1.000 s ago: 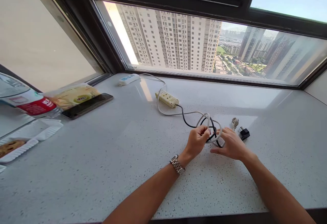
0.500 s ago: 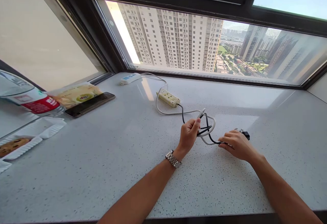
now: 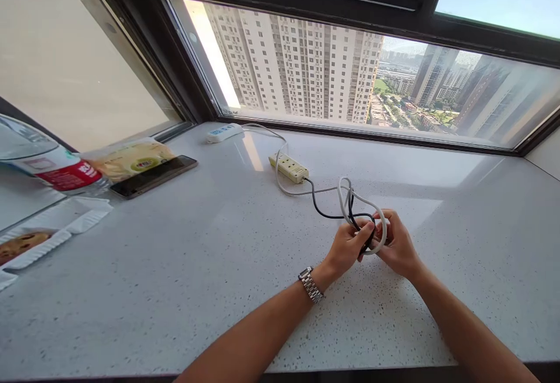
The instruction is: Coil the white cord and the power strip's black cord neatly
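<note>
A white cord (image 3: 345, 193) and a black cord (image 3: 321, 211) lie looped together on the speckled white sill (image 3: 210, 266). Both run back to a cream power strip (image 3: 289, 168). My left hand (image 3: 347, 248), with a metal watch at the wrist, is closed on the tangled loops. My right hand (image 3: 396, 244) faces it, fingers curled round the same bundle of cords. The two hands touch over the tangle. The plugs at the cord ends are hidden behind my right hand.
A second white power strip (image 3: 224, 133) lies by the window corner. At the left are a dark phone (image 3: 153, 177), a snack packet (image 3: 129, 160), a water bottle (image 3: 48, 168) and a white tray with food (image 3: 39, 240). A large window runs along the back.
My right hand came left from the plugs on the sill and closed on the cords beside my left hand. The cord loops were gathered up between both hands.
</note>
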Demonstrator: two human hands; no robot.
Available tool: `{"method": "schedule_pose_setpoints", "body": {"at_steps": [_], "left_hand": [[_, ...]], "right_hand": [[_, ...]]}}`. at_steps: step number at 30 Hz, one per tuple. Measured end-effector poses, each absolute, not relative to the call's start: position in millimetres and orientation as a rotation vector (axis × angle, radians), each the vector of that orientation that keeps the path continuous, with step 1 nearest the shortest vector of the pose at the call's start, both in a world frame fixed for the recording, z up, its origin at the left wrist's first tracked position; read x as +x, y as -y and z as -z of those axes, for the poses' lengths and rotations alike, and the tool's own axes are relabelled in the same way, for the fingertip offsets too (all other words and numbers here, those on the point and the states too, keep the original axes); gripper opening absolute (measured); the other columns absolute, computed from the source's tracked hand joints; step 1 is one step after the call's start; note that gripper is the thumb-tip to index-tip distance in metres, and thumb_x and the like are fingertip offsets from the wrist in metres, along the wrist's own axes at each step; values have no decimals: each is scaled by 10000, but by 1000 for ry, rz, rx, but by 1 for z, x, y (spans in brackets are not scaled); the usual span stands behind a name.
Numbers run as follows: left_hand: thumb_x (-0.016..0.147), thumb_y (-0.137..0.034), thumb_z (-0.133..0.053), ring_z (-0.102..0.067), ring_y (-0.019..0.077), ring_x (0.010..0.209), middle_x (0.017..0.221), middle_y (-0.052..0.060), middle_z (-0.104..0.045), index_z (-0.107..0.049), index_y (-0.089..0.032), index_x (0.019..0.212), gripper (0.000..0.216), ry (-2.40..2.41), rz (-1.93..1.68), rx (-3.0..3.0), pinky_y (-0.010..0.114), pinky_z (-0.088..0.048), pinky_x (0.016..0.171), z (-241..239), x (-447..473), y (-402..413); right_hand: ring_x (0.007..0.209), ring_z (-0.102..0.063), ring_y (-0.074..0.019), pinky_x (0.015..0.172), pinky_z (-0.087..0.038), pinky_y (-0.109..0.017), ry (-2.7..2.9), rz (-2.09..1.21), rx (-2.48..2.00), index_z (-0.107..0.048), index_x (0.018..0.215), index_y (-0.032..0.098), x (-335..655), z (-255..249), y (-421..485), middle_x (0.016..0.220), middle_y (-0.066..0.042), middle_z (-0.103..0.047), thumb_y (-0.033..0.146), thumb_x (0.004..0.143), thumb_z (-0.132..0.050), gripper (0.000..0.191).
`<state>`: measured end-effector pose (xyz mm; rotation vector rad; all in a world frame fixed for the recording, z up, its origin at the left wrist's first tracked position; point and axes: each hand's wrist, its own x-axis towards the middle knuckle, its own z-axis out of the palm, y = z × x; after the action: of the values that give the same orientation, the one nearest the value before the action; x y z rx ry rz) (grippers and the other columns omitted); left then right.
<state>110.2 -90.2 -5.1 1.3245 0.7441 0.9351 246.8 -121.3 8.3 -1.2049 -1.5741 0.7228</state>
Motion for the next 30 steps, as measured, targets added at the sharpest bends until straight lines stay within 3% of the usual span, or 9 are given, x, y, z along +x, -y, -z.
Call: {"method": "schedule_pose_setpoints", "body": {"at_steps": [3,5,9,14,21,25,30], "left_hand": [[785,-600,-533,-376,56,343,443,-50,-437,-540,-150,628,477,-787,-1053,1297,173,-312,338,4,110,91],[785,-567,-560,-406,63,372,435,-52,-436,-536,-151,609,452,-831,-1129,1328,173,-324,368,3,110,91],[774,-533,-612,-441,67,442,488,-41,-484,-561,-143,637,416,-805,-1185,1369,175,-354,427,4,107,88],[755,-555,-637,-547,97,507,558,-5,-576,-563,-143,661,429,-734,-1269,1294,204,-454,500,0,99,78],[668,-604,-688,-581,118,457,529,-12,-567,-553,-139,628,485,-788,-1316,1158,240,-510,482,-18,86,72],[646,-590,-711,-583,112,434,533,-20,-565,-559,-132,625,483,-774,-1326,1143,244,-526,475,-23,84,71],[609,-557,-751,-615,142,439,555,-12,-585,-554,-128,643,473,-825,-1313,1106,220,-486,393,-16,85,65]], "right_hand": [[861,-578,-198,738,-495,-333,1633,-717,-1084,-527,1022,227,247,-10,122,970,-48,-579,393,807,-552,273],[909,-560,-221,798,-482,-374,1607,-615,-1164,-543,1018,217,245,-9,123,991,-65,-569,452,840,-512,297],[901,-538,-244,739,-476,-363,1616,-412,-1380,-579,984,204,240,-8,126,968,-88,-573,495,833,-575,328],[921,-530,-251,814,-419,-407,1764,-306,-1398,-638,900,225,246,-7,127,952,-75,-595,374,846,-584,167],[897,-527,-256,780,-388,-380,1850,-42,-1493,-578,929,215,249,-8,127,957,-79,-607,364,818,-569,186],[799,-514,-233,714,-382,-355,1845,-11,-1499,-531,870,207,247,-9,127,871,-62,-580,334,780,-560,159],[700,-475,-177,615,-398,-300,1894,-155,-1205,-456,785,208,255,-5,126,859,-50,-484,273,739,-573,141]]}}
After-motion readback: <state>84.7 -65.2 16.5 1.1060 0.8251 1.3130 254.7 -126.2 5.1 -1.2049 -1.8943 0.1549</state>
